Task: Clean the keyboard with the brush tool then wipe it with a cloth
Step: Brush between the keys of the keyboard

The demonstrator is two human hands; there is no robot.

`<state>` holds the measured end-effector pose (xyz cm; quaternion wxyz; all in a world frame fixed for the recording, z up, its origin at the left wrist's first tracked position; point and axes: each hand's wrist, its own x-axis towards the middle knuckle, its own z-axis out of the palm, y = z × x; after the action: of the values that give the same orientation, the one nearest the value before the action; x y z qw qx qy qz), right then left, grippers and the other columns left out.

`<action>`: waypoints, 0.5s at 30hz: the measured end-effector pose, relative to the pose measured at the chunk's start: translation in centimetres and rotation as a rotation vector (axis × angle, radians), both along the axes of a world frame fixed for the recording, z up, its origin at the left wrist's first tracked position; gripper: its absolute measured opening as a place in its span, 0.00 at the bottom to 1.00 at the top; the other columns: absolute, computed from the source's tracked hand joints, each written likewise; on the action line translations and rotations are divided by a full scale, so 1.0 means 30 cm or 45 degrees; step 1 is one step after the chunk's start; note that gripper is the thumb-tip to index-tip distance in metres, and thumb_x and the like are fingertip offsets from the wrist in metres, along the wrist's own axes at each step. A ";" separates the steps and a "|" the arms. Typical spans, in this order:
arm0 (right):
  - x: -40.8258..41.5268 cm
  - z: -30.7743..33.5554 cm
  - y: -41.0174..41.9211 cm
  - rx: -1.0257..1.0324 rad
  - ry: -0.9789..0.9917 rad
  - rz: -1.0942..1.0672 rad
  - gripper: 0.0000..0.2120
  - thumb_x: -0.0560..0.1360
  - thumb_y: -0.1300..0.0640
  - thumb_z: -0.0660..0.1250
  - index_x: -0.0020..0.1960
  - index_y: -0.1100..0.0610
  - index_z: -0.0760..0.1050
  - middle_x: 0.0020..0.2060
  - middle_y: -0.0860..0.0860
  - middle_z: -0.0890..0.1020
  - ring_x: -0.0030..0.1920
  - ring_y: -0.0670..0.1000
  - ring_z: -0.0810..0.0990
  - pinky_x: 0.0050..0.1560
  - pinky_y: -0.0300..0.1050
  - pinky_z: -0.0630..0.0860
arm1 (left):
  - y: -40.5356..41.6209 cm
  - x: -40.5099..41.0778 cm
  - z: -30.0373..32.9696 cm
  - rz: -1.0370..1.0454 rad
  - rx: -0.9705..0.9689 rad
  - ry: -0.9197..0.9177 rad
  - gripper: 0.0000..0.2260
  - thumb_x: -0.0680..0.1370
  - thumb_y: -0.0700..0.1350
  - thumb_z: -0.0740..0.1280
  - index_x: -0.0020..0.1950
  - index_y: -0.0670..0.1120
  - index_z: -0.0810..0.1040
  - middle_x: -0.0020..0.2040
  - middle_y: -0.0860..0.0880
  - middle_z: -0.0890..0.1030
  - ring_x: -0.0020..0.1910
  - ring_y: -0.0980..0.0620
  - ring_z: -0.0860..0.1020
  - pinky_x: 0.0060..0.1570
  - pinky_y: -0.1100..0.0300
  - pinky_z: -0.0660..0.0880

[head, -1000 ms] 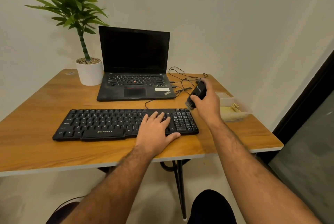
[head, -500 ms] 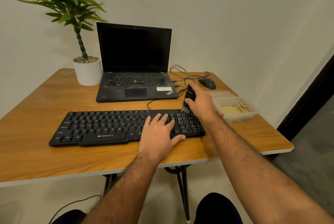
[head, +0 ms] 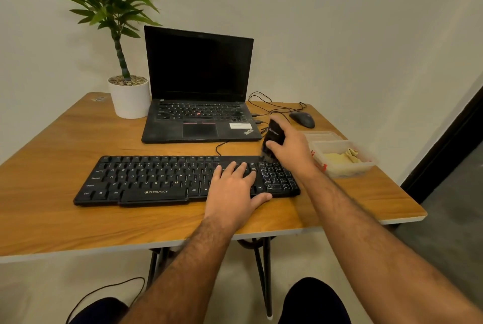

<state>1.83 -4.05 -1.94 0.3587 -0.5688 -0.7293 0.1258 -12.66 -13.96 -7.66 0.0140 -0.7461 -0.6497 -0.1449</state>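
Brushing looks barely begun to me: my right hand grips the black brush tool at the black keyboard's far right corner, left hand flat on keys, wiping undone, yellow cloth boxed on the surface.

A brown wooden table holds everything. A black keyboard lies under the left hand. A black laptop sits behind that hand, and a plant pot stands far off to its left. A black mouse rests behind the right hand. A clear plastic box sits just to that hand's right.
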 end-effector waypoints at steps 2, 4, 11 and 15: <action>-0.018 -0.010 -0.012 -0.009 -0.029 0.100 0.32 0.76 0.57 0.70 0.73 0.36 0.61 0.66 0.49 0.76 0.62 0.50 0.76 0.57 0.51 0.79 | -0.003 0.000 0.000 -0.001 0.002 0.003 0.34 0.78 0.71 0.51 0.78 0.54 0.63 0.80 0.49 0.61 0.79 0.48 0.54 0.78 0.44 0.47; 0.001 -0.013 -0.008 0.030 -0.073 0.047 0.32 0.76 0.58 0.69 0.73 0.36 0.61 0.65 0.49 0.77 0.63 0.51 0.76 0.59 0.54 0.78 | -0.003 0.001 0.002 -0.002 0.004 0.004 0.34 0.78 0.71 0.51 0.78 0.54 0.63 0.80 0.49 0.61 0.79 0.48 0.55 0.78 0.44 0.48; -0.002 -0.011 -0.007 0.044 -0.077 0.024 0.32 0.76 0.56 0.70 0.72 0.34 0.60 0.63 0.49 0.78 0.60 0.51 0.78 0.56 0.55 0.80 | -0.010 0.000 0.008 0.000 -0.009 -0.001 0.34 0.78 0.71 0.52 0.78 0.54 0.64 0.80 0.49 0.61 0.79 0.48 0.54 0.78 0.44 0.48; 0.033 -0.016 0.004 0.051 -0.082 -0.055 0.32 0.76 0.59 0.69 0.73 0.37 0.61 0.63 0.51 0.78 0.62 0.52 0.77 0.61 0.54 0.77 | -0.006 0.001 0.008 -0.001 -0.008 -0.005 0.34 0.78 0.71 0.52 0.78 0.54 0.64 0.80 0.49 0.61 0.79 0.48 0.55 0.78 0.45 0.48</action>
<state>2.81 -3.94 -2.41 0.3490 -0.5809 -0.7304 0.0848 -12.63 -14.15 -7.43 0.0102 -0.7462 -0.6498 -0.1445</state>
